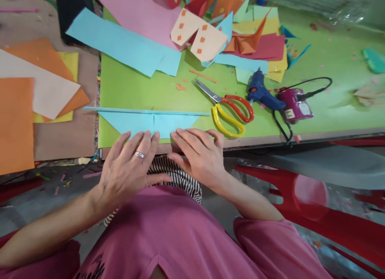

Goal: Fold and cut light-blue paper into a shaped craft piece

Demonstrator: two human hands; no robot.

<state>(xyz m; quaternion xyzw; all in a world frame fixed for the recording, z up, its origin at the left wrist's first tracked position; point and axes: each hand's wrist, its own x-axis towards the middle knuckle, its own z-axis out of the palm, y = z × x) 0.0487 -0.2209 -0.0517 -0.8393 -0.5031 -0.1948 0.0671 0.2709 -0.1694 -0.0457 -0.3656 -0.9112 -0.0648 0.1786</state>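
A folded sheet of light blue paper [173,122] lies at the front edge of the green table, a long raised fold along its far side and a vertical crease in its middle. My left hand [129,166], with a ring on one finger, rests its fingertips on the paper's near edge, left of the crease. Right of the crease, my right hand [200,154] lies with its fingers stretched out over the same edge. Both thumbs hang below the table edge. Scissors [224,104] with one red and one yellow handle lie just beyond my right hand.
A blue glue gun [261,90] and a purple box [294,104] with a black cable sit to the right. Blue paper [126,42] and cut, patterned paper pieces [209,42] lie behind. Orange sheets [16,122] are at left. A red stool [285,191] stands below right.
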